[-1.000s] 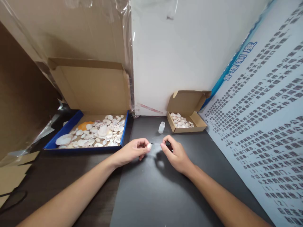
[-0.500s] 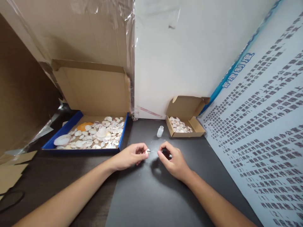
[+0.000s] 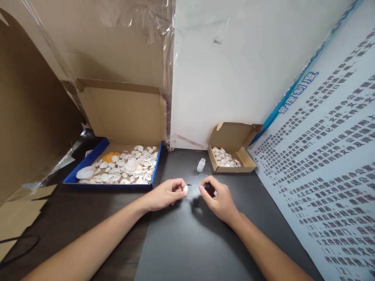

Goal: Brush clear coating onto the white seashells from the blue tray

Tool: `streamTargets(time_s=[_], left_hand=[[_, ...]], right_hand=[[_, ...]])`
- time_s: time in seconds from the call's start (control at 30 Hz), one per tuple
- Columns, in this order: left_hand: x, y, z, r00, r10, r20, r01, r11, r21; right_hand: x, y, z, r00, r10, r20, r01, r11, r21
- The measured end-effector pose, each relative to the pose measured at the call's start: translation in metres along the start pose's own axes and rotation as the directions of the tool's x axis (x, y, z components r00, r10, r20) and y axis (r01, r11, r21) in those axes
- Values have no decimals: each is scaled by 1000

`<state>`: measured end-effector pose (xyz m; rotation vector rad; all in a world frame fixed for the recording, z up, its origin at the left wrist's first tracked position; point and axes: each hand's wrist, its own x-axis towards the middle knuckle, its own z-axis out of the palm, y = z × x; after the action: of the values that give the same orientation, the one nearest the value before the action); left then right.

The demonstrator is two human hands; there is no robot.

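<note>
My left hand [image 3: 170, 192] is closed, pinching a small white shell [image 3: 185, 190] between thumb and fingers. Opposite it, my right hand [image 3: 216, 196] is curled around a small brush with a black cap [image 3: 208, 187]. The brush's thin dark tip [image 3: 189, 185] points left, close by the shell's upper edge; whether it touches is unclear. Its stem barely shows against the grey surface. Behind the hands stands a small translucent bottle [image 3: 200, 165] without a cap, holding whitish contents.
A blue-edged cardboard box [image 3: 159, 164] of shells lies open at left, with an orange piece [image 3: 111, 157] inside. At right rear, a smaller cardboard box [image 3: 231, 169] also holds shells. Cardboard pieces [image 3: 20, 210] and a black cord [image 3: 36, 244] lie far left. A printed board [image 3: 322, 156] borders the right.
The whole view has shifted slightly, moving everything rightward in the picture. The brush tip, earlier over the shell, now shows just beyond its edge. Both hands keep their grips.
</note>
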<state>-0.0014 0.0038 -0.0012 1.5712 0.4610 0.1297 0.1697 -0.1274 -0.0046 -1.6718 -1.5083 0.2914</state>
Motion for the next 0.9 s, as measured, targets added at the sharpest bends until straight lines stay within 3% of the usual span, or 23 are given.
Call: streamTargets(time_s=[0.43,0.57,0.7,0.9], left_hand=[[0,1,0,1000,-4,4,3,999,33],[-1,2,0,1000,-12,-7,12,999,48],[-1,4,0,1000,-6,19,5,1000,19],[-1,1,-2,999,-7,50,6,1000,27]], right_hand=[[1,-2,1,999,1,46,1,1000,-27],[-1,-1,1,1000,18,11,-17,998,-62],[-2,-2,0,997,-23,71,28,997,-67],[-1,-5,-4,999,-42,25,44,998,-52]])
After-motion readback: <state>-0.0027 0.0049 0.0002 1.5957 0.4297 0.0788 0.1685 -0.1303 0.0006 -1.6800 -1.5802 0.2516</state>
